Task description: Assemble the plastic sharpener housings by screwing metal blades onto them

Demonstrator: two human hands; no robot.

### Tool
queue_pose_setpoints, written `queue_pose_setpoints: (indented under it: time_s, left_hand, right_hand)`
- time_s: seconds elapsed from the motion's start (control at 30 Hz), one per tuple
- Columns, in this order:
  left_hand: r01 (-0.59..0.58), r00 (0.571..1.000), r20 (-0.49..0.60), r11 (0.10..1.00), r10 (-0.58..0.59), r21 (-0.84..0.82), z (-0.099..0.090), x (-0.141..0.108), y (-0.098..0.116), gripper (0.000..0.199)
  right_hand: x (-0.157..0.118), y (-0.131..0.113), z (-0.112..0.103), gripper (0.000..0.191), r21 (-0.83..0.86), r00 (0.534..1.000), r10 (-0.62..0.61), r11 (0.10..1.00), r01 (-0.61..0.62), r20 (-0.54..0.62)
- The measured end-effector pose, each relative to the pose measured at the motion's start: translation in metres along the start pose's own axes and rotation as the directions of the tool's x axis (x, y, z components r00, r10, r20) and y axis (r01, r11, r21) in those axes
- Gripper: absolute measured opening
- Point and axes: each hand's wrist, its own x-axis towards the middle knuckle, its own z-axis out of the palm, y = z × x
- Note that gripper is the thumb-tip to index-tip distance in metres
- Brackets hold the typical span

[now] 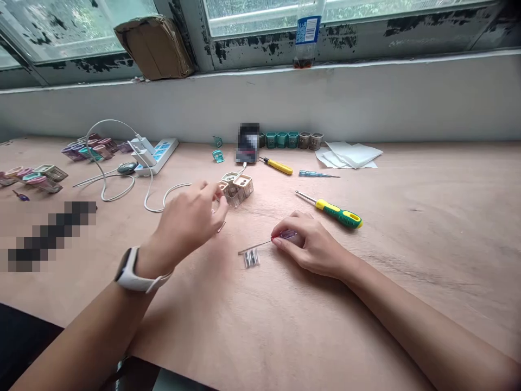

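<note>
Two bare forearms reach in from the near edge of a plywood desk (260, 326). The right hand (311, 244) rests low near the desk's middle, its thumb and fingertips (277, 242) pinching the purple handle of a small screwdriver (286, 234). The thin shaft points left, its tip just above a small group of clear and metal pieces (251, 258).

The left hand (187, 220), with a white smartwatch (129, 270) on its wrist, is raised just beside a cluster of small cube-shaped parts (238, 190). Its fingers (207, 190) are drawn together, but whether they pinch anything is hard to tell from this angle.

A green-and-yellow screwdriver (337, 213) lies to the right of the hands. Along the far edge are a power strip (157, 156) with a white charger (142, 152), a blurred phone (247, 144), a yellow-handled screwdriver (277, 165), a row of teal and grey cubes (288, 140), and white paper sheets (350, 155). Pink and purple parts (91, 147) sit toward the left edge.
</note>
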Motion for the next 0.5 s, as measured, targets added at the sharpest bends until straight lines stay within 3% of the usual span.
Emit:
queue_pose_setpoints:
  time_s: [0.1, 0.23, 0.4, 0.5]
  left_hand:
    - [0.02, 0.991, 0.13, 1.0, -0.018, -0.013, -0.013, -0.012, -0.016, 0.012]
    - [0.082, 0.925, 0.376, 0.994, -0.049, -0.071, -0.019, -0.025, -0.019, 0.02]
    - [0.05, 0.932, 0.361, 0.988, 0.008, -0.149, -0.013, -0.03, -0.013, 0.021]
    - [0.012, 0.939, 0.336, 0.972, 0.069, -0.233, -0.008, -0.031, -0.009, 0.02]
  right_hand:
    - [0.0, 0.001, 0.001, 0.006, -0.007, 1.0, -0.016, 1.0, 0.016, -0.011]
    - [0.001, 0.01, 0.009, 0.004, -0.1, 0.977, 0.051, 0.992, -0.073, -0.207]
    - [0.0, 0.02, 0.013, 0.008, -0.358, 0.949, 0.061, 0.917, -0.176, -0.308]
    - [-0.003, 0.009, 0.014, 0.014, -0.501, 0.933, -0.086, 0.858, -0.109, -0.349]
